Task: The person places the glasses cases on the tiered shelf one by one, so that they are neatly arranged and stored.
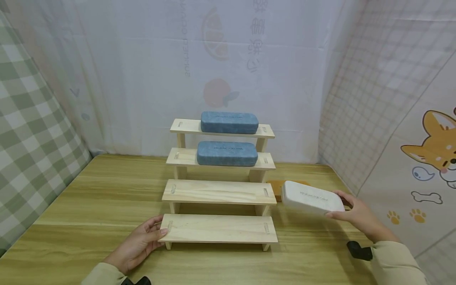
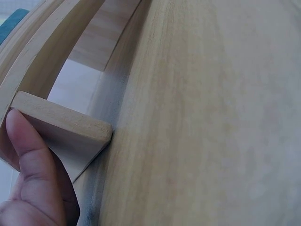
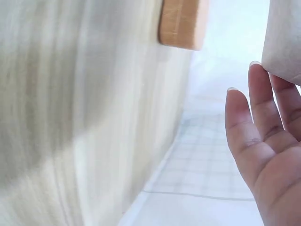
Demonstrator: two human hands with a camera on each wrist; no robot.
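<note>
In the head view a wooden step stand has four tiers. My left hand grips the left end of its lowest tier, thumb over the edge. The left wrist view shows the thumb against the tier's end beside a short leg. To the right of the stand, my right hand holds a white glasses case by its right end, tilted and above the table. Two blue glasses cases, one on the top tier and another on the tier below, lie lengthwise.
An orange case lies on the wooden table behind the white case, partly hidden by it and the stand. A pale curtain hangs behind the table. Checked cloth borders the left side, and a printed sheet the right.
</note>
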